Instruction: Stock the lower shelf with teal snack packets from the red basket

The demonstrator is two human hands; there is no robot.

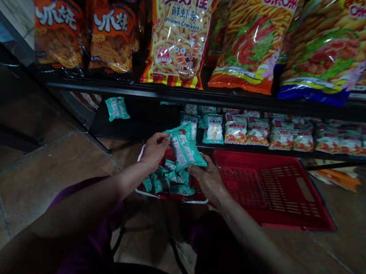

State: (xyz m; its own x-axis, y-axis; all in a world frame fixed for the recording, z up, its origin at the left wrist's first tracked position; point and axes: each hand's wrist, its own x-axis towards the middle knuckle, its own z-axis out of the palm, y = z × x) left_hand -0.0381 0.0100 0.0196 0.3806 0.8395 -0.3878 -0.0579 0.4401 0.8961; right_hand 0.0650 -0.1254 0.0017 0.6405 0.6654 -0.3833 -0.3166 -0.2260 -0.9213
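A teal snack bag (184, 146) is held up between my two hands, its printed side facing me and slightly tilted. My left hand (155, 149) pinches its upper left corner. At the lower right edge, my right hand (207, 176) grips the same bag with the fingers partly behind it. Directly below lies a red basket (145, 159) with a white handle, holding several more teal snack bags (171, 180). On the lower shelf just behind, teal and white snack bags (213, 129) stand in a row.
An empty-looking red basket (275, 183) lies to the right on the tiled floor (82, 162). Red and white snack bags (257, 130) fill the lower shelf's right side. One teal bag (117, 108) sits at its left. Large snack bags (179, 30) line the upper shelf (113, 90). A metal post (29, 80) stands left.
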